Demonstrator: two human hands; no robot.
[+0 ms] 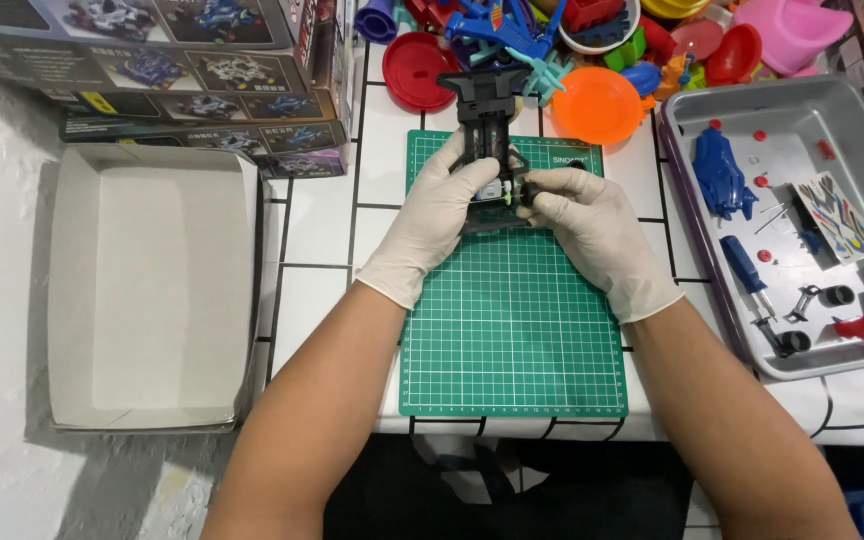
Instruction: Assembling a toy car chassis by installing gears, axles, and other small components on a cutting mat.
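Here, in the head view, both hands wear thin white gloves and meet over the far end of a green gridded cutting mat that lies on a white tiled worktop. The left hand wraps around a black plastic toy-car chassis, its fingers closed on the chassis's left side and near end. The chassis stands on the mat's far edge, its long axis pointing away from the person and its far end reaching past the mat. The right hand comes in from the mat's right side; its thumb and forefinger are pinched together on a small part at the chassis's near right corner, where a bit of bright green shows. What that part is cannot be told.

Left of the mat, well apart from it, lies an open, shallow white cardboard box tray. Beyond that tray, at the mat's far left, stand stacked printed cardboard boxes with pictures of model cars. Just beyond the mat's far edge sits a heap of coloured plastic toy dishes, among them an orange round plate and a red round lid. Right of the mat rests a grey metal tray that holds a blue car body shell, a blue-handled screwdriver, a sticker sheet and small black wheels.
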